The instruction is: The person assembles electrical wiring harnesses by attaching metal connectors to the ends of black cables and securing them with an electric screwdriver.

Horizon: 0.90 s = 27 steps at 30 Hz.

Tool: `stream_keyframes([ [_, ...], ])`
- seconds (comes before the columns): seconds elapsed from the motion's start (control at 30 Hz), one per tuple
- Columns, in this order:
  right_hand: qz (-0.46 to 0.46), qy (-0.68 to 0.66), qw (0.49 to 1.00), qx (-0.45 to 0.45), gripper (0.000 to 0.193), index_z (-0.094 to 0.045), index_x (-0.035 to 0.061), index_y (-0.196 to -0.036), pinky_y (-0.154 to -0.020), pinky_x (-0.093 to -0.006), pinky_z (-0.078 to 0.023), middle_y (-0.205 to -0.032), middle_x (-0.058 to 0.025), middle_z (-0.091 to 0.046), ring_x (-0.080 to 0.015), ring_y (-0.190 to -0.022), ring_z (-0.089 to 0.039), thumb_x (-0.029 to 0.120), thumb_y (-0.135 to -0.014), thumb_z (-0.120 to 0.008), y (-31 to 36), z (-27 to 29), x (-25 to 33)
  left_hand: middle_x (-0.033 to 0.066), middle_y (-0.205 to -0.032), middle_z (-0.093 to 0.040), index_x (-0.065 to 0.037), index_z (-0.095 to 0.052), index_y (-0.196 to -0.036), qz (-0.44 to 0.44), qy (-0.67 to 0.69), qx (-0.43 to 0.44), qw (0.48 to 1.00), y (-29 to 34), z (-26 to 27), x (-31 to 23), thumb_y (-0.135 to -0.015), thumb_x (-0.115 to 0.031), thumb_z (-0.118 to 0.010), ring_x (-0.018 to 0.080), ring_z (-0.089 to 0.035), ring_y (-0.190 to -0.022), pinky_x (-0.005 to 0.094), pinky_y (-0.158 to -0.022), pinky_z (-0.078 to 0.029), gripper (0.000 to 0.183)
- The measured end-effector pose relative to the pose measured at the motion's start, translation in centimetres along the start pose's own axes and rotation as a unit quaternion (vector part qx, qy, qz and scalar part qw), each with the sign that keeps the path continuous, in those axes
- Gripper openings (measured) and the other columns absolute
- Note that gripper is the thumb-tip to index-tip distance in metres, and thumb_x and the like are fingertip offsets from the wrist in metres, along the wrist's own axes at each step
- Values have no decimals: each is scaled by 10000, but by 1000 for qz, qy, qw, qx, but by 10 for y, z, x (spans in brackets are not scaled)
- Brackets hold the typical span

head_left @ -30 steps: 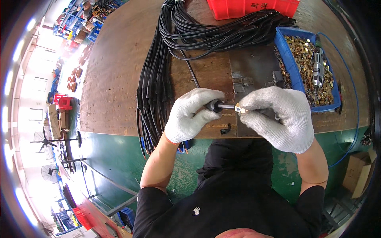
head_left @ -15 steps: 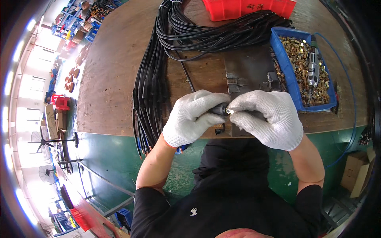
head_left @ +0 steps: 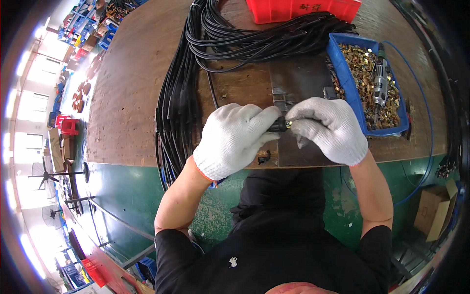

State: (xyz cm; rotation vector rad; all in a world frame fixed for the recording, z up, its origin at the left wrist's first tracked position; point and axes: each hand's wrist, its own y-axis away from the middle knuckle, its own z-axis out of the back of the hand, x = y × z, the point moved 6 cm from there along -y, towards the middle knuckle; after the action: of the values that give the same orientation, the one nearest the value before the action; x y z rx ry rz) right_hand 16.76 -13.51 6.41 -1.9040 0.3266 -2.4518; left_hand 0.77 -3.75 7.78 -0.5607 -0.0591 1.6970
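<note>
Both my hands wear white knitted gloves and meet above the table's near edge. My left hand [head_left: 237, 134] is closed around a short black cylindrical piece [head_left: 278, 126], seemingly a cable's end; most of it is hidden in the glove. A small brass-coloured fitting [head_left: 289, 124] shows at its right end. The fingertips of my right hand [head_left: 335, 131] pinch at this fitting. Behind my left hand, a single black cable [head_left: 212, 90] runs up toward the black cable bundle [head_left: 178, 103]. Below the hands, a small black scrap [head_left: 264, 157] lies on the wood.
A blue tray [head_left: 348, 78] of small brass parts stands at the right, with a grey-and-green air tool [head_left: 380, 83] lying on them. Its blue hose [head_left: 424, 88] curves down the right side. Beyond the cables is a red bin [head_left: 303, 11]. An open cardboard box [head_left: 434, 210] sits lower right.
The whole view has shifted slightly to the left. My right fingers have changed their grip at the fitting, and more of the black piece's end shows between the hands.
</note>
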Motion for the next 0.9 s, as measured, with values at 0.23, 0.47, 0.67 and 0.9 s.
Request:
stream_keyframes([
  [0.23,-59,-56,994,-74,265,-640,3,-1314,-814,-309,-576,-1073,-118,-770,-166,-913,-735,176,-1125,-573,-16,-19,-53,162,-911,-699,-82,-684,-1136,79,-55,41,995,-21,-19,27,-946,-248,-746,405,-708,-862,499,-753,-560,260],
  [0.47,-81,-8,991,-103,454,-642,-4,-1324,-658,-367,-566,-949,-126,-755,-205,-699,-703,393,-1121,-559,-45,-30,-74,161,-980,-711,-75,-713,-1117,79,-99,113,985,-43,-25,45,-944,-295,-738,403,-708,-911,502,-818,-568,281],
  [0.67,-205,-364,875,-246,298,-686,86,-1034,-447,-258,-324,-727,-8,-597,-76,-516,-456,368,-1083,-600,-64,17,-104,101,-796,-735,30,-789,-901,181,53,-161,969,-47,22,22,-1032,-227,-735,194,-689,-729,346,-744,-557,293],
  [0.9,-201,-356,882,-235,333,-731,26,-1017,-562,-320,-449,-795,-57,-668,-147,-611,-567,325,-1069,-594,-90,-12,-114,149,-859,-674,49,-637,-1229,209,657,-290,663,-88,-60,94,-1133,-654,-371,285,-666,-886,419,-924,-557,758],
])
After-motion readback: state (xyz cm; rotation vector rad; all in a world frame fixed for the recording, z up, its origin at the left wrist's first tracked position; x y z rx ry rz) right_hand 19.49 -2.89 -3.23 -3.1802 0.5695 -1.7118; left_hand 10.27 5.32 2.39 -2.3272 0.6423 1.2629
